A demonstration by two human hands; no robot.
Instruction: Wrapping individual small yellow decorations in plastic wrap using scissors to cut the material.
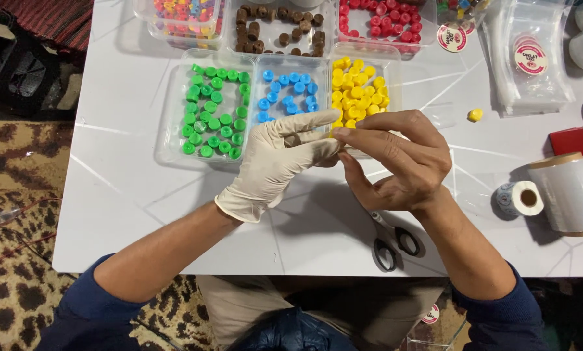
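Over the white tabletop (142,195), your gloved left hand (275,162) and bare right hand (395,159) pinched together at the clear tray of yellow plastic caps (359,91), fingertips meeting to grip something small, hidden from view.

One head-worn view looks steeply down from above the person's own chest onto a white table (142,214); it faces forward across the tabletop, trays of coloured caps (285,39) crossing the upper frame; it sits near, forearms entering from the lower corners, both hands meeting at centre; patterned carpet (12,195) fills the left edge.
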